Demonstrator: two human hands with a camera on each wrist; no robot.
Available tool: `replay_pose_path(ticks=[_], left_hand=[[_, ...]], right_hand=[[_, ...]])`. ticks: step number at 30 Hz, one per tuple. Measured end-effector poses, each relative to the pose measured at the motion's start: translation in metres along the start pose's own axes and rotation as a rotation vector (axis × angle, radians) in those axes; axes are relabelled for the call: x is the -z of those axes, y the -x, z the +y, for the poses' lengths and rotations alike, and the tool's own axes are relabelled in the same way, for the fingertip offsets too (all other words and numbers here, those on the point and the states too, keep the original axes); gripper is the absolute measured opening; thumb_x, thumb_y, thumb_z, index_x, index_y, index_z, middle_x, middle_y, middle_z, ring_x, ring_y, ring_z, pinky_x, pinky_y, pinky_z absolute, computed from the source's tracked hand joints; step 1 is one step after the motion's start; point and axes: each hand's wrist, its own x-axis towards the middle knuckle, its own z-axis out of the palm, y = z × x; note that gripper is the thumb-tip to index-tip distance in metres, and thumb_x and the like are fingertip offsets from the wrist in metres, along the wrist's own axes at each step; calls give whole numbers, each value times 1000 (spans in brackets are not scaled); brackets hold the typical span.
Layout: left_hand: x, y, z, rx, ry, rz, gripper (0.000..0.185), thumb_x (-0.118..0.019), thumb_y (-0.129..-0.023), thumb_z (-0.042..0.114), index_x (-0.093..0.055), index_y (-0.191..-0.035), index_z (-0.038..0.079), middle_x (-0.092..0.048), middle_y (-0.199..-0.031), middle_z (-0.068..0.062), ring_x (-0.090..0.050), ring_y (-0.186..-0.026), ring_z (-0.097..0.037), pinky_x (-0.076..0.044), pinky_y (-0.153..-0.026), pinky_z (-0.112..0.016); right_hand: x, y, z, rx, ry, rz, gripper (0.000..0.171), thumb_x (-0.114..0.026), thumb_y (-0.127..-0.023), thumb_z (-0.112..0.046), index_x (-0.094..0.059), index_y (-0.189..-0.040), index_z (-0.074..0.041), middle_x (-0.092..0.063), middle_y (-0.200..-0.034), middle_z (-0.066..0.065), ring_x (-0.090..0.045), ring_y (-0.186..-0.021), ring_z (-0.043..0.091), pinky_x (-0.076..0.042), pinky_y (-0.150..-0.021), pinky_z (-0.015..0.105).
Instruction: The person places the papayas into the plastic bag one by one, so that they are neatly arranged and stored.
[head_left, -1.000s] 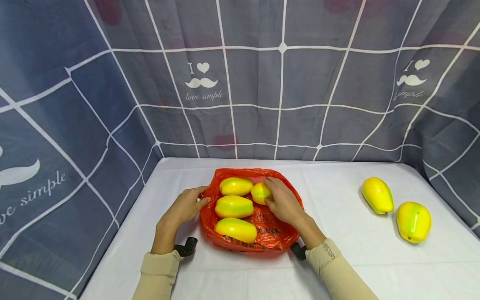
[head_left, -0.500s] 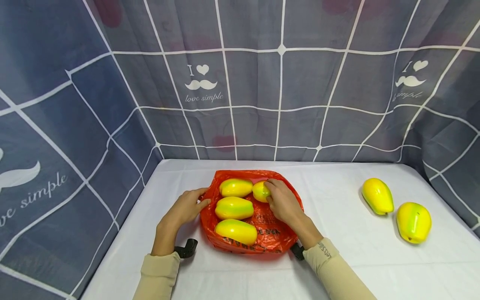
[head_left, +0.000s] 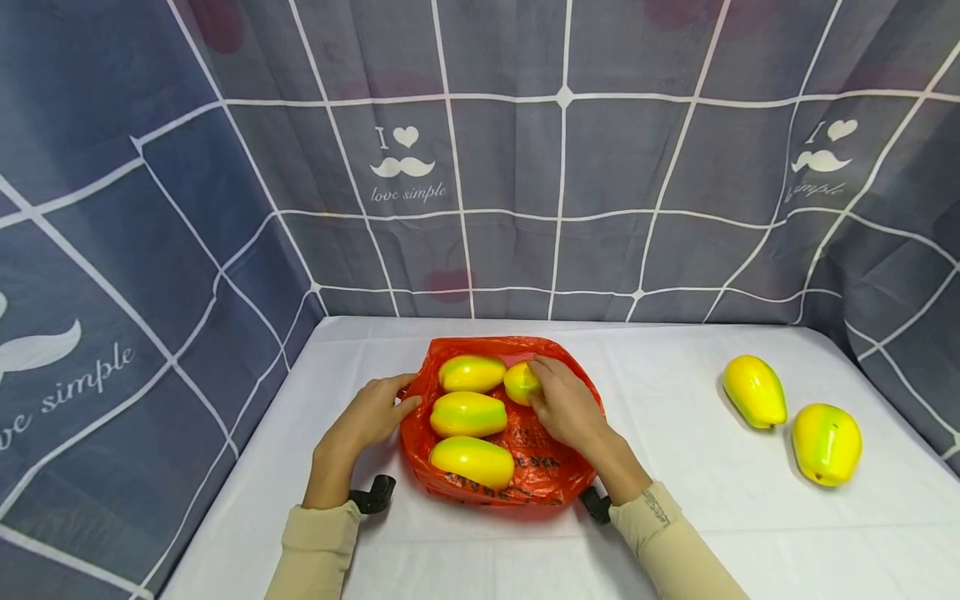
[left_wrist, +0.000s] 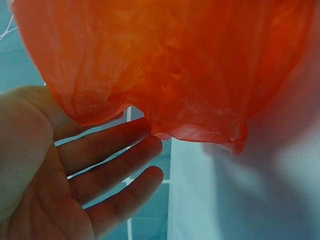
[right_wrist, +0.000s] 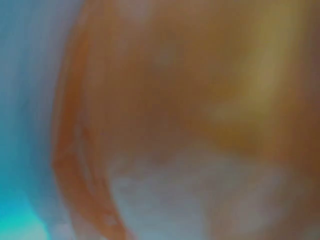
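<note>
An opened red plastic bag (head_left: 540, 479) stands on the table with several glossy yellow-green papayas inside. Three lie stacked along its left side, among them a middle papaya (head_left: 468, 414). My right hand (head_left: 568, 404) reaches into the bag and grips another papaya (head_left: 519, 383) at the back, fingers over its far side and thumb nearer me. My left hand (head_left: 375, 410) touches the bag's left rim. In the left wrist view its fingers (left_wrist: 117, 172) are spread and fairly straight beside the translucent red plastic; the thumb is partly hidden. The right wrist view is blurred.
Two more papayas lie at the right of the white-covered table (head_left: 675, 533): one tapered papaya (head_left: 755, 392) and a rounder papaya (head_left: 827, 444). A grey checked curtain (head_left: 510, 167) hangs behind and at both sides.
The papaya under my right hand shifts very slightly in the bag. My left hand, the bag and the other papayas stay practically where they were.
</note>
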Motion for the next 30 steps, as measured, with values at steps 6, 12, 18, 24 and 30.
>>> replay_pose_path(ticks=[6,12,18,24,30], left_hand=[[0,-1,0,-6,-1,-2,46,-64,-96,18,-55,-138,-1,-66,-118,-14,-60,-108,-31,-45,-101,-50],[0,-2,-1,-23,-6,-2,45,-63,-97,17,-56,-137,-1,-66,-115,-13,-61,-106,-31,-45,-101,-50],[-2,-2,-1,-36,-5,4,44,-64,-96,16,-56,-136,-2,-67,-114,-13,-61,-105,-30,-45,-100,-50],[-3,-2,0,-39,-10,4,45,-64,-96,16,-56,-137,-2,-66,-116,-14,-61,-105,-31,-45,-101,-50],[-2,-1,1,-27,-13,8,45,-64,-96,16,-55,-137,-2,-66,-115,-14,-61,-106,-32,-45,-100,-51]], right_hand=[[13,13,-7,-17,-115,70,52,-74,-87,-11,-56,-133,6,-55,-137,21,-49,-129,34,-38,-108,50],[25,30,-8,-53,-221,134,52,-75,-87,-13,-57,-133,3,-57,-135,18,-52,-126,35,-40,-105,53],[33,45,-4,-80,-270,155,52,-75,-87,-14,-57,-134,2,-57,-136,16,-50,-129,35,-38,-107,53],[37,56,1,-99,-290,189,51,-75,-87,-11,-58,-133,1,-58,-134,17,-52,-126,35,-40,-104,55],[37,59,5,-83,-286,215,52,-77,-85,-11,-59,-132,3,-60,-132,17,-54,-124,35,-42,-104,53]])
